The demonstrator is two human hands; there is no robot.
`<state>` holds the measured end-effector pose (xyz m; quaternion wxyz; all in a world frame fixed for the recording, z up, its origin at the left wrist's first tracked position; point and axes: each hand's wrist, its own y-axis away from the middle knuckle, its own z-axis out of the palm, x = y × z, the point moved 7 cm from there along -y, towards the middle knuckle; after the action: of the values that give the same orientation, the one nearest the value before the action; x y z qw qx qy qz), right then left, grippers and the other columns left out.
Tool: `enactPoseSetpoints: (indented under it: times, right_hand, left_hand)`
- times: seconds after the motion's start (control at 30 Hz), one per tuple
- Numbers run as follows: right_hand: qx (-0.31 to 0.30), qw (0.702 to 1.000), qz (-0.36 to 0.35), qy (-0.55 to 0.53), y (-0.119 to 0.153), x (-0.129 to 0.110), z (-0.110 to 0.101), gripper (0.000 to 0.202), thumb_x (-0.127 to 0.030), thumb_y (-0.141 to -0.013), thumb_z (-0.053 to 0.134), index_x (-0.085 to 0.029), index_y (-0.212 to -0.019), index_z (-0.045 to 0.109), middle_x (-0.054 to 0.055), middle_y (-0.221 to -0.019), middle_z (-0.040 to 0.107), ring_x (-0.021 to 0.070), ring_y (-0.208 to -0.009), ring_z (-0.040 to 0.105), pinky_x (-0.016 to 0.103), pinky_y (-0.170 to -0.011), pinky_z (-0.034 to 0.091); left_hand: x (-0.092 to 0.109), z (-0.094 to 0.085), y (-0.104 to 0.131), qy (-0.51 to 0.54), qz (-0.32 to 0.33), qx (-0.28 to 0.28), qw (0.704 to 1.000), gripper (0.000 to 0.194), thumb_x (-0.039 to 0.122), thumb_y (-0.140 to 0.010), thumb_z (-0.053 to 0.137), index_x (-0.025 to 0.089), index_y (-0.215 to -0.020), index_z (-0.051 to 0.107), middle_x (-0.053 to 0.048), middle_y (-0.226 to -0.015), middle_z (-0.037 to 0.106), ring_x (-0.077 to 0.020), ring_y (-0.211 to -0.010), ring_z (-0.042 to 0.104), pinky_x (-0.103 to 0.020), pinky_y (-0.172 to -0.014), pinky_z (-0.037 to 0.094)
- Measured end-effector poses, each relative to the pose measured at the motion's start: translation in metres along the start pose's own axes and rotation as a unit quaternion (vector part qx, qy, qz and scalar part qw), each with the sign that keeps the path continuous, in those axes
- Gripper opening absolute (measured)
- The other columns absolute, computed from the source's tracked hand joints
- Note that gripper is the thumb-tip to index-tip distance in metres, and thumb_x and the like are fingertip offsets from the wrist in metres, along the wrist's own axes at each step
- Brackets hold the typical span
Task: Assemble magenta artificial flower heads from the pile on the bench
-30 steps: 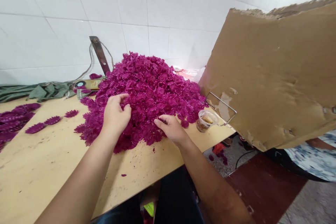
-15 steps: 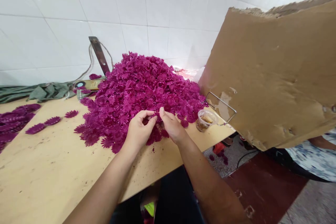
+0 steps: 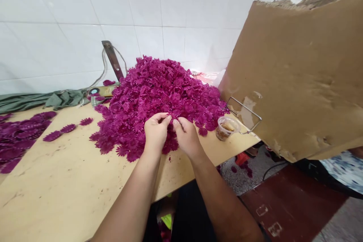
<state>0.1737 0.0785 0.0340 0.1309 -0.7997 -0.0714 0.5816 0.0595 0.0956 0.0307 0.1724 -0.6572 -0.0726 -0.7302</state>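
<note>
Left hand point(image 3: 155, 132): at the centre of the frame, thumb and forefinger drawn together in a pinch on a small magenta flower piece point(image 3: 171, 117).
Right hand point(image 3: 187, 138): just right of centre, its thumb and forefinger pinching the same piece from the other side (much of it is hidden by the fingers, so its outline cannot be told).
Flower heap point(image 3: 159, 90): a broad mound of magenta flower pieces in the middle of the frame, directly behind the two hands.
Loose flowers point(image 3: 68, 128): a few lying apart from the mound, left of centre.
Flower pile point(image 3: 25, 134): more magenta pieces, overlapping at the left edge of the frame.
Tabletop point(image 3: 79, 181): pale, dotted with dark specks, filling the lower left and running under the mound.
Cup point(image 3: 226, 128): clear, with brownish contents, right of the mound and beside a bent wire frame point(image 3: 249, 109).
Cardboard point(image 3: 300, 72): a large brown sheet with a ragged top edge, tilted across the upper right.
Green cloth point(image 3: 65, 99): crumpled along the back, at the left.
Bar point(image 3: 114, 58): dark, leaning against the tiled wall point(image 3: 73, 45) in the upper left.
Patterned fabric point(image 3: 344, 170): blue and white, showing at the lower right edge.
</note>
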Motion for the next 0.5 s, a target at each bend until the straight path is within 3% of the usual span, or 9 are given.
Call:
enactPoseSetpoints:
  times: [0.13,0.23,0.37,0.43,0.5]
  right_hand:
    - [0.037,0.997,-0.012,0.067,0.003,-0.003,-0.008,0.023,-0.027,-0.081,0.038,-0.020,-0.059,0.036,-0.001,-0.057,0.043,0.0123,-0.057,0.038,0.026,-0.056,0.027]
    - [0.041,0.996,-0.009,0.079,0.003,-0.002,-0.015,0.023,-0.027,-0.082,0.038,-0.020,-0.060,0.040,0.000,-0.060,0.048,0.0126,-0.058,0.041,0.027,-0.057,0.029]
    - [-0.035,0.999,0.008,0.027,-0.002,0.002,-0.012,0.028,-0.032,-0.083,0.038,-0.018,-0.059,0.045,0.000,-0.057,0.050,0.0113,-0.055,0.043,0.025,-0.056,0.032]
    - [-0.086,0.996,0.008,-0.002,-0.002,0.000,-0.005,0.031,-0.035,-0.083,0.038,-0.018,-0.058,0.044,-0.001,-0.054,0.048,0.0103,-0.052,0.042,0.025,-0.055,0.032]
    - [-0.095,0.995,-0.001,-0.014,0.001,-0.005,-0.001,0.031,-0.035,-0.082,0.039,-0.019,-0.056,0.042,-0.002,-0.053,0.044,0.0096,-0.051,0.040,0.024,-0.055,0.032]
  left_hand:
    - [-0.003,0.007,0.002,-0.040,-0.006,-0.010,0.999,0.008,0.021,-0.056,0.059,0.016,-0.063,0.059,0.001,-0.063,0.061,-0.0124,-0.060,0.054,-0.027,-0.066,0.045]
    - [0.006,0.008,0.002,-0.116,0.065,-0.038,0.990,0.010,0.024,-0.063,0.056,0.017,-0.067,0.060,-0.002,-0.070,0.063,-0.0145,-0.068,0.057,-0.029,-0.072,0.046]
    - [0.018,0.013,0.006,-0.179,0.154,-0.155,0.959,0.019,0.030,-0.068,0.054,0.018,-0.081,0.062,-0.003,-0.082,0.064,-0.0158,-0.076,0.058,-0.029,-0.074,0.045]
    - [0.023,0.012,0.008,-0.206,0.170,-0.166,0.949,0.017,0.030,-0.070,0.052,0.018,-0.077,0.062,-0.002,-0.078,0.064,-0.0152,-0.073,0.057,-0.028,-0.072,0.045]
    - [0.027,0.008,0.005,-0.232,0.170,-0.139,0.948,0.014,0.029,-0.070,0.051,0.019,-0.067,0.059,-0.001,-0.070,0.062,-0.0144,-0.067,0.056,-0.027,-0.069,0.044]
